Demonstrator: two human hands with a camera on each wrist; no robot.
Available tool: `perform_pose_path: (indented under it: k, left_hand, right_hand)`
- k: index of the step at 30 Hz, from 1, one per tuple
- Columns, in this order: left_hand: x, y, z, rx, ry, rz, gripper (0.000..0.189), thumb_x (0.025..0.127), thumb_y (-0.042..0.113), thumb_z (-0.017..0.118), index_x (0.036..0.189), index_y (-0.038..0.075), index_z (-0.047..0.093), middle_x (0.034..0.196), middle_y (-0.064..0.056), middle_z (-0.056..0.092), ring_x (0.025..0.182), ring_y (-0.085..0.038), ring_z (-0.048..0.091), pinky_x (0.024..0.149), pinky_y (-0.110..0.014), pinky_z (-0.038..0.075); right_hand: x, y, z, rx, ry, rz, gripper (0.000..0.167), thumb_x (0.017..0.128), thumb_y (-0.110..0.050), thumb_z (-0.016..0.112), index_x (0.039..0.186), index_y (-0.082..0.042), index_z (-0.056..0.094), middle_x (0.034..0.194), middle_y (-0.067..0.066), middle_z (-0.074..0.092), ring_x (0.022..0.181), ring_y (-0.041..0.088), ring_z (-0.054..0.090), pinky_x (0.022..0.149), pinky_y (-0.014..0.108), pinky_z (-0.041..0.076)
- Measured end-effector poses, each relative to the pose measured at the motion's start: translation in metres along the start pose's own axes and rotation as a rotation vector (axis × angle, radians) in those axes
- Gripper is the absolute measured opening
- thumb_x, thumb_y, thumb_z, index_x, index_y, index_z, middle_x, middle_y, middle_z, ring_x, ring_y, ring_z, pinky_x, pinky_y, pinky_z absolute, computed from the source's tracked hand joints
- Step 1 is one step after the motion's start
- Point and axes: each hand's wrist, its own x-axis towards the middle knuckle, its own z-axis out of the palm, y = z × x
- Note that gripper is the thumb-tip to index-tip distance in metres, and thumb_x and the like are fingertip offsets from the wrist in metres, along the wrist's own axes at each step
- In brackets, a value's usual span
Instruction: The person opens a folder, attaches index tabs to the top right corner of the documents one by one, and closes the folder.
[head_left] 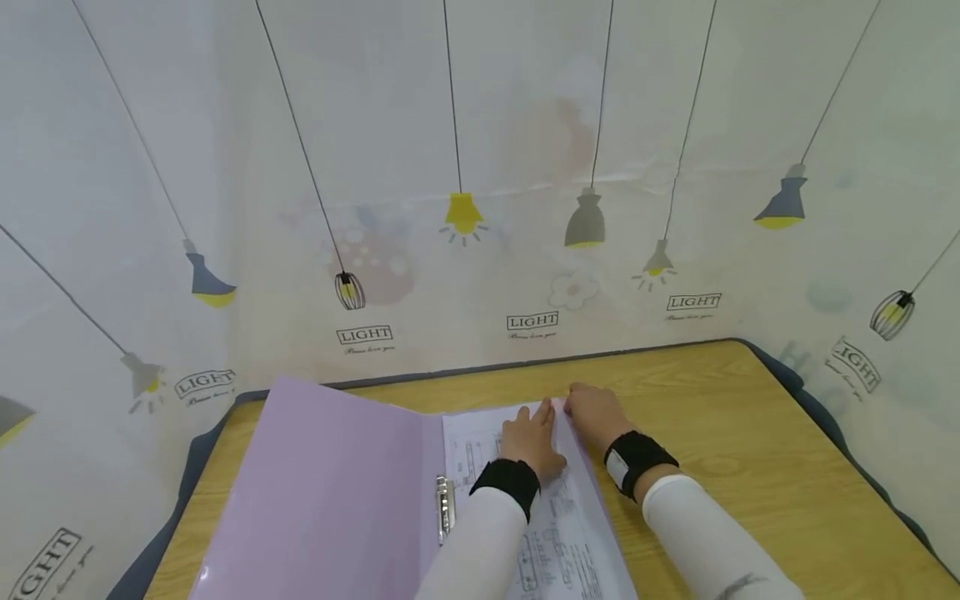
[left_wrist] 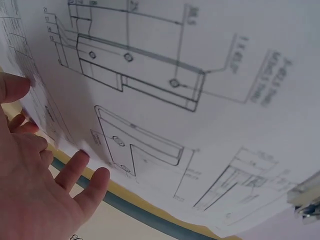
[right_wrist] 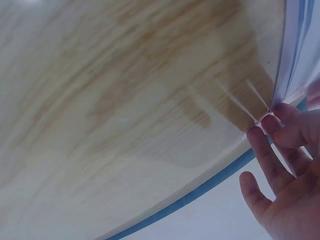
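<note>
A light purple folder [head_left: 322, 483] lies spread out on the table, its bare cover to the left. White drawing sheets [head_left: 468, 433] with printed technical drawings rest in its right half, beside a metal clip [head_left: 445, 508] at the spine. My left hand [head_left: 529, 442] rests on the upper part of the sheets with fingers spread and straight; the left wrist view shows its fingertips near the sheet's far edge. At the folder's upper right corner, my right hand [head_left: 597, 414] pinches the edge between thumb and fingers [right_wrist: 267, 155]. Whether it also grips the sheets is hidden.
The wood-grain table [head_left: 750, 467] extends to the right of the folder. Behind it hangs a pale backdrop [head_left: 525, 108] printed with lamps, with a dark blue edge [head_left: 780, 367] along the table's rim. Black bands [head_left: 651, 458] circle both wrists.
</note>
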Motion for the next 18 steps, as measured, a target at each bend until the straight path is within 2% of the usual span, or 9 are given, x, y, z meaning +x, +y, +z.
perform_pose_path:
  k: [3,9,15,18]
  left_hand:
    - [0.001,0.001,-0.006,0.040,-0.002,-0.014,0.078,0.082,0.054,0.061,0.148,0.028,0.030,0.155,0.014,0.024,0.123,-0.016,0.042,0.090,-0.039,0.044]
    - [-0.004,0.008,-0.015,0.079,-0.027,-0.070,0.065,0.086,0.045,0.057,0.146,0.028,0.036,0.152,0.015,0.030,0.119,-0.014,0.040,0.084,-0.037,0.044]
    - [0.007,0.016,-0.006,0.095,-0.056,-0.105,0.067,0.085,0.048,0.056,0.146,0.030,0.034,0.152,0.016,0.030,0.121,-0.013,0.038,0.086,-0.038,0.043]
    - [0.005,0.018,-0.010,0.085,-0.055,-0.106,0.068,0.085,0.048,0.057,0.146,0.028,0.036,0.151,0.014,0.032,0.122,-0.014,0.039,0.087,-0.040,0.043]
  right_hand:
    - [0.000,-0.003,-0.005,-0.022,-0.015,-0.014,0.020,0.092,-0.004,0.055,0.097,-0.006,0.075,0.109,0.011,0.066,0.096,0.031,0.064,0.086,0.051,0.049]
    - [-0.001,-0.006,-0.009,-0.047,-0.020,-0.050,0.019,0.092,-0.005,0.056,0.096,-0.008,0.075,0.100,0.008,0.066,0.086,0.027,0.064,0.080,0.050,0.049]
    - [0.001,0.002,-0.003,-0.043,-0.026,-0.051,0.024,0.093,-0.004,0.054,0.107,-0.012,0.072,0.112,0.013,0.065,0.102,0.032,0.063,0.090,0.055,0.045]
    - [0.001,0.005,0.000,-0.065,-0.028,-0.074,0.027,0.092,-0.005,0.056,0.112,-0.014,0.070,0.114,0.014,0.064,0.105,0.033,0.062,0.091,0.057,0.043]
